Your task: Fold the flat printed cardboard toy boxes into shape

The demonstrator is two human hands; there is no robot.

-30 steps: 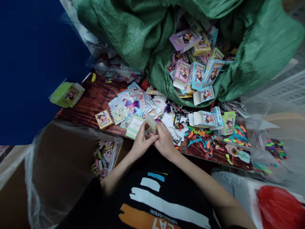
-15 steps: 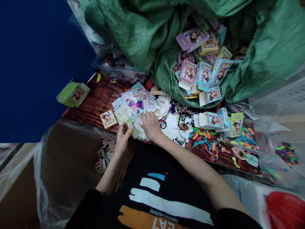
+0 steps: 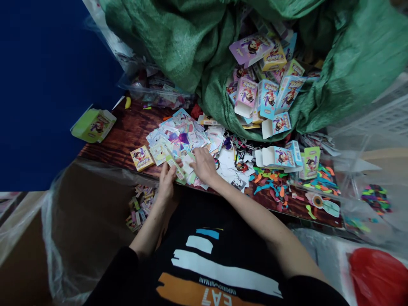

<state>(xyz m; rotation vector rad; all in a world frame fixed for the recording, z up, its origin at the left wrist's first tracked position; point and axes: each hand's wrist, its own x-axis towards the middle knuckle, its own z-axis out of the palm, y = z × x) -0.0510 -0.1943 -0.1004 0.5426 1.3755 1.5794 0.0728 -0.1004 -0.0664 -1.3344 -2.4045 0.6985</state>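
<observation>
My left hand is closed round a slim light-green cardboard box, held tilted at the table's front edge. Just right of it, my right hand has its fingers bent together over the pale cards; what they grip, if anything, is hidden. A heap of shiny printed cards spreads behind both hands. To the left lies a closed yellow box with a cartoon figure on it. White paper pieces lie beside my right hand.
A green sack full of open cartoon boxes stands behind the table. Coloured balloons and blue boxes lie to the right. A green box sits at far left. Below, a plastic-lined carton holds small boxes.
The green box in my left hand has tilted up and shows more of its long side. My right hand has shifted slightly right relative to it. The whole view has moved a little.
</observation>
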